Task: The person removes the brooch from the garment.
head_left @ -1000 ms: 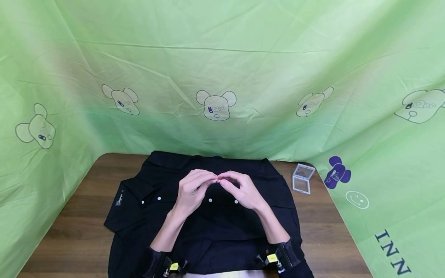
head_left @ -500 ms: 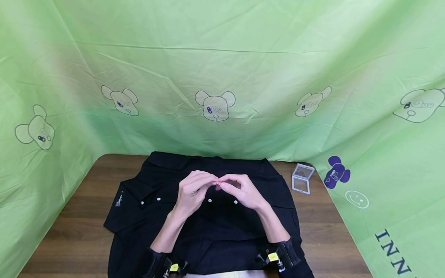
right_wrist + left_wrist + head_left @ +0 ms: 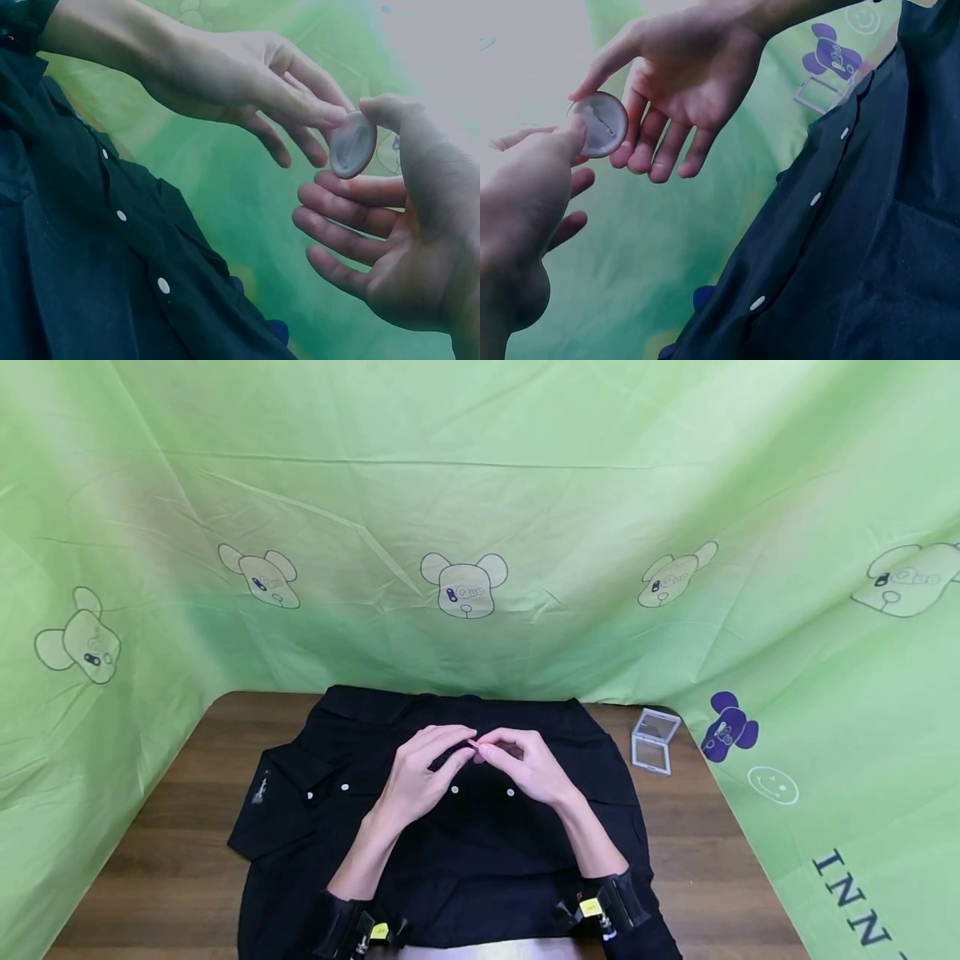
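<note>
Between my two hands, a round pin-back badge (image 3: pixel 601 135) is held up with its pale back and thin metal pin showing in the left wrist view. Whether the pin is fastened is too small to tell. My left hand (image 3: pixel 416 781) pinches one side, thumb on the back. With thumb and index finger, my right hand (image 3: pixel 528 772) holds the badge's rim; its other fingers are loosely bent in the right wrist view. Below the hands lies a black shirt (image 3: pixel 495 843), spread out with white buttons down its front.
The shirt covers much of a brown wooden table (image 3: pixel 712 877). At the back right stands a small clear hinged case (image 3: pixel 651 753) with its lid up. Green printed cloth (image 3: pixel 465 485) hangs round the back and sides.
The left fingers and thumb have spread apart a little, and the badge has tilted between the hands. The right hand has barely moved. Shirt and case stay in place.
</note>
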The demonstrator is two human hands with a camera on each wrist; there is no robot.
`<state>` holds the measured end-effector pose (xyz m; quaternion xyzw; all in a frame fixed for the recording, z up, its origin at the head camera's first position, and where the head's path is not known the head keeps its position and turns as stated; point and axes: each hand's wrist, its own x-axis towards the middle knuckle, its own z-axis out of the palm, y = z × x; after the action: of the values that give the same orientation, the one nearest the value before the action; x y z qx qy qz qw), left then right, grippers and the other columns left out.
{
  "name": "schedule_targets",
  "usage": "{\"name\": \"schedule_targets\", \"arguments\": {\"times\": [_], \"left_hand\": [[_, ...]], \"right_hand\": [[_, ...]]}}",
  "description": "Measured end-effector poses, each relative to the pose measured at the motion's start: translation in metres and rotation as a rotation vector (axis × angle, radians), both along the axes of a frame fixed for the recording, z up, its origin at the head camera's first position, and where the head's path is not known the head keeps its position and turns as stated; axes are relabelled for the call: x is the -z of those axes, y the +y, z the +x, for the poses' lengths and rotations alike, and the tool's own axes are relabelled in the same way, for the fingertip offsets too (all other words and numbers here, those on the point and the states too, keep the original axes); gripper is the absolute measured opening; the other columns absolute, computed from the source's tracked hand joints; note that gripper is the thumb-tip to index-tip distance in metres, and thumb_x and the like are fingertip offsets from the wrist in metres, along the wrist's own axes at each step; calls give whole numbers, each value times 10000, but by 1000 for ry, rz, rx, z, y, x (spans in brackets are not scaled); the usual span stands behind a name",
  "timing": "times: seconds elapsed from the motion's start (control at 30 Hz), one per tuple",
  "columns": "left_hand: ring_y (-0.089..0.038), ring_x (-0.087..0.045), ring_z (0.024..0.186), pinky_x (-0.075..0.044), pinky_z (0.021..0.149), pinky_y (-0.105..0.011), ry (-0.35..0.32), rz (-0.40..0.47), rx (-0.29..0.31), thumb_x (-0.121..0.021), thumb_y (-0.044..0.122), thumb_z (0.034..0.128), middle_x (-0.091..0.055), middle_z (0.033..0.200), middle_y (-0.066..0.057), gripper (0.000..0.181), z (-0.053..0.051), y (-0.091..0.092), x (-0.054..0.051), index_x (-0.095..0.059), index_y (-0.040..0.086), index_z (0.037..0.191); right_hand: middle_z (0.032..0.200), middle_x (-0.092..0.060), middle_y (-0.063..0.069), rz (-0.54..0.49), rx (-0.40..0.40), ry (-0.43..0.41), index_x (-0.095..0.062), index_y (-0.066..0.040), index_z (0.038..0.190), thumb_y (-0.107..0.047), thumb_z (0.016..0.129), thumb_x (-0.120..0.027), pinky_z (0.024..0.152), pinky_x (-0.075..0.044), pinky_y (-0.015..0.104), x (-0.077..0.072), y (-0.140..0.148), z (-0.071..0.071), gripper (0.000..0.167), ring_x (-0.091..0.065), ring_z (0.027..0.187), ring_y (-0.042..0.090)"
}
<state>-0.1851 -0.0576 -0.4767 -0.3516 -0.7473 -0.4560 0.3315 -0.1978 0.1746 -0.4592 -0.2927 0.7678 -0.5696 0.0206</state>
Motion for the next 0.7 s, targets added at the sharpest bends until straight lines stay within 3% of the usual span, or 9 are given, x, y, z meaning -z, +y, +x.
{"name": "schedule_targets", "arguments": {"times": [0.13,0.27,0.4,0.7], "left_hand": [[-262,-755,1319,-587,1152,-425,-129,-85,-52,-896,180,980,-799,1422,-62,467,3,-3,1,-773,117,1426],[-274,-666,1468,-529,1224,-540,-235,-173,-102,-877,327,999,-714,1567,-45,617,4,-7,2,-677,174,1562],[-319,-581,1563,-479,1258,-632,-295,-278,-136,-846,443,1005,-635,1651,-66,730,1,-8,4,-589,208,1647],[-364,-407,1700,-365,1341,-713,-420,-432,-179,-791,582,1011,-526,1752,-89,839,-6,-11,12,-506,215,1711]], "right_hand": [[1167,-833,234,19,84,14,-799,28,1208,-128,1096,-696,926,-627,222,0,1,-1,218,-793,1009,85],[1159,-853,129,76,206,80,-821,-61,1219,-199,1070,-750,864,-646,310,0,2,-1,214,-796,963,137],[1146,-854,39,146,320,199,-836,-146,1211,-257,1026,-816,865,-664,416,3,4,1,217,-792,962,171],[1218,-824,44,365,414,489,-810,-94,1226,-350,959,-891,1007,-632,476,16,15,6,378,-768,1173,253]]}}
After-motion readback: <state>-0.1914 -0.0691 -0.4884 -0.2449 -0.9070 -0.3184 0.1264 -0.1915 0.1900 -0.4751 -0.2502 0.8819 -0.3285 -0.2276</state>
